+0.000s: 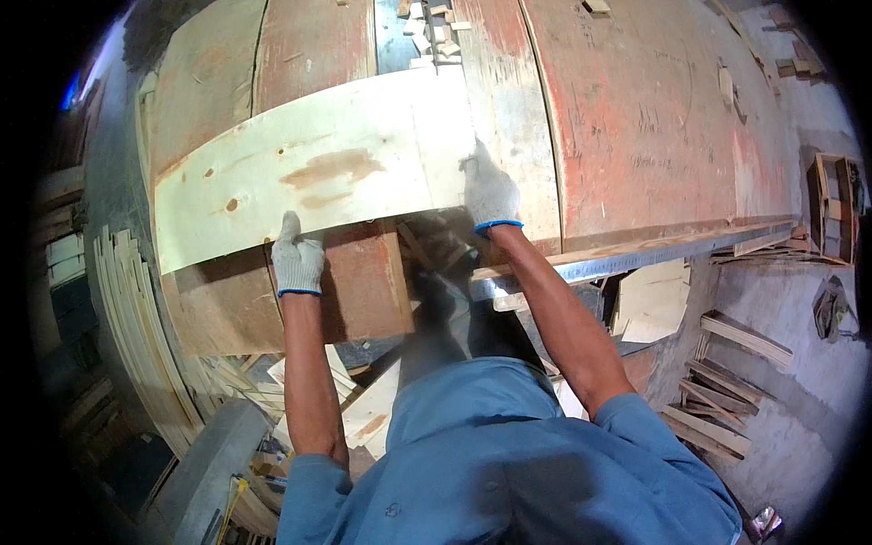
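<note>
A pale plywood sheet [372, 123], with knots and a brown patch, lies across the worktable in front of me, its near edge overhanging a gap. My left hand [299, 262], in a white knit glove with a blue cuff, is closed on that near edge, thumb on top and the other fingers mostly hidden. At the sheet's right end, my right hand [491, 189], gloved alike, grips the short edge. Its fingertips are partly out of sight. Beyond the sheet, several small wood blocks [421, 41] lie on a grey metal strip [389, 36] with a dark slot.
The worn reddish worktable [658, 118] extends to the right, with a metal-faced rail [627, 262] along its front. Long wood strips [141, 318] are stacked at the left. Offcuts [649, 300] lie below the table, and short boards [745, 338] lean by the right wall.
</note>
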Motion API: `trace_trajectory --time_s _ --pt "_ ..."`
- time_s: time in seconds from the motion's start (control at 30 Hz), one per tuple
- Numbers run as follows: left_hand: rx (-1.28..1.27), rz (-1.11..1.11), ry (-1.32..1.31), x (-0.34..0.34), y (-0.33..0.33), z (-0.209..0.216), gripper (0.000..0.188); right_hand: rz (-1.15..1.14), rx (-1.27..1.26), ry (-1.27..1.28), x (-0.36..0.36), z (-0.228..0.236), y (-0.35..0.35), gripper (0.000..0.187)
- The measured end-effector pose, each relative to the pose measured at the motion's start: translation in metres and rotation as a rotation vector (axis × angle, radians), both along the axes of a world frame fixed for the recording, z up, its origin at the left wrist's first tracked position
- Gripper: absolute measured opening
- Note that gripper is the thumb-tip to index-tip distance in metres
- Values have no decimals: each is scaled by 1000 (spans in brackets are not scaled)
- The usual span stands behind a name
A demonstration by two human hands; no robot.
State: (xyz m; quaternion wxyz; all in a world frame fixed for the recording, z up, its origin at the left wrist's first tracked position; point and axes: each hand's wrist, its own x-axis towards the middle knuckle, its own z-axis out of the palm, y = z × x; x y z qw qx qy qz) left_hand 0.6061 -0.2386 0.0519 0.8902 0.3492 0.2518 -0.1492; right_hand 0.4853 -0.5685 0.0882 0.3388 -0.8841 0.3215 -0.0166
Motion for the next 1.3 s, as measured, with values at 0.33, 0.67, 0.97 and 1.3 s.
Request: trace_trajectory --time_s 0.33,0.67,0.97,1.3 --pt "-44 -24 2 -2 -7 6 32 -11 -53 122 3 5 0 41" --pt "59 27 71 -51 6 35 27 -33 131 42 -35 30 3 41" --pt "-78 -315 178 -181 1 121 31 -888 1191 -347 -235 115 13 54" --pt "245 -1167 -487 -286 -211 163 37 -467 1473 7 -269 74 39 41"
